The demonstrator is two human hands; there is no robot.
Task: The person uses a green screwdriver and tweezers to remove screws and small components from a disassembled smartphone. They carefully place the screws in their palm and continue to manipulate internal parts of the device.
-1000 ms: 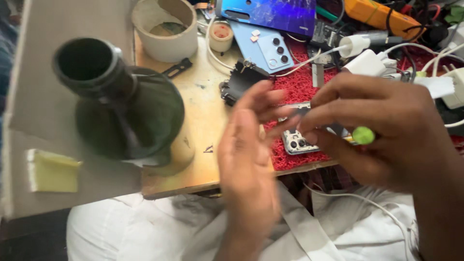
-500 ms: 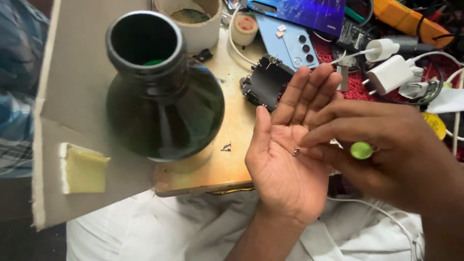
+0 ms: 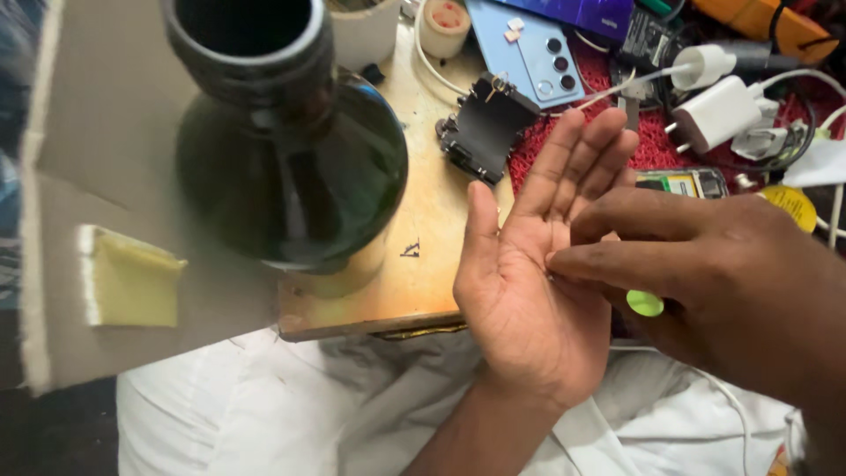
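Just off the front edge of the wooden worktop (image 3: 414, 291), the left hand (image 3: 538, 291) lies palm up, flat, its fingers straight and close together. The right hand (image 3: 705, 282) comes in from the right and presses thumb and forefinger together onto the middle of that palm; whatever tiny part they pinch is too small to make out. A tool with a green cap (image 3: 645, 303) sits tucked in the right hand's curled fingers, under the pinch. A black phone part (image 3: 486, 128) lies near the left fingertips, on the worktop's right edge. A dark green bottle (image 3: 282, 150) stands at the left.
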